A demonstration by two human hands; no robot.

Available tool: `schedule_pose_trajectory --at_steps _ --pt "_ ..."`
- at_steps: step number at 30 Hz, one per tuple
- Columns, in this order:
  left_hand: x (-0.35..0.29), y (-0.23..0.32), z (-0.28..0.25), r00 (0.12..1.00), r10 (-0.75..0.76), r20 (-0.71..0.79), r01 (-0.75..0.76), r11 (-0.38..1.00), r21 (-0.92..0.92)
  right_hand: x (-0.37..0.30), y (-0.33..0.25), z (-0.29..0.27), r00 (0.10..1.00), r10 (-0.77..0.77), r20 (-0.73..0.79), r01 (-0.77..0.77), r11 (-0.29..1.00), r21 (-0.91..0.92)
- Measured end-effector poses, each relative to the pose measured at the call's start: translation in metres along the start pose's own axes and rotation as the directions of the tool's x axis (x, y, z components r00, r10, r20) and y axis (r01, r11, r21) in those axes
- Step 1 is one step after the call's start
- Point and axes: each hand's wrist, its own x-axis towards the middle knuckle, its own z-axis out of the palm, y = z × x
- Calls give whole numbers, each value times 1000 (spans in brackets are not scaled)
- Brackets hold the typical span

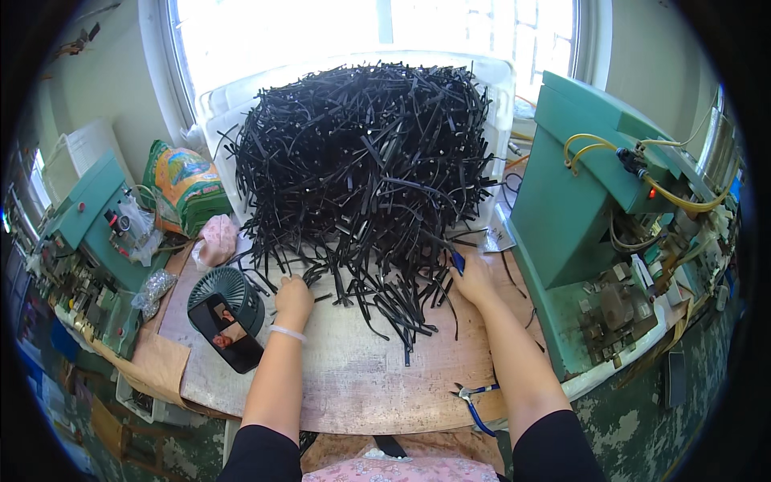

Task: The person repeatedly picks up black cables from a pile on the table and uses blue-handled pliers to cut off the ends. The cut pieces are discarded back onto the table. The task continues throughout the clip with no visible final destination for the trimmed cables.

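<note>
A large heap of short black strips [361,161] spills from a white bin [502,112] onto the worktable [353,377]. At the heap's front left edge is my left hand [294,297], its fingers curled against a few loose strips; whatever they pinch is too small to make out. On the heap's right, my right hand [475,281] is closed around a blue-handled tool [458,262] whose working end is lost among the strips. Nearer me lie blue-handled cutting pliers [475,402], beside my right forearm.
A smartphone [229,333] leans against a dark green round fan [241,289] left of my left hand. Green machines stand at the left [96,217] and right [574,201]. Behind the fan are a pink cloth bundle [217,239] and a colourful sack [185,189]. A window [321,28] is behind the bin.
</note>
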Motion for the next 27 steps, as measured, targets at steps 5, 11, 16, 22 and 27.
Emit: schedule_pose_trajectory --at_steps 5,11,16,22,27 --pt "-16 33 0 978 109 176 -69 973 -221 -24 -33 7 997 41 68 -35 995 -88" --pt "-68 67 -16 909 152 387 135 771 -622 -79 -120 7 955 87 282 -104 994 45" --pt "-102 80 -32 931 146 333 149 681 -717 -106 -129 28 964 -24 264 -108 874 474" --pt "-126 49 -43 996 -75 -49 -16 386 -922 -141 -136 0 935 -192 299 -100 665 740" --pt "-152 27 -61 949 -95 -301 -252 344 -904 -162 -110 -43 969 -196 147 82 826 558"
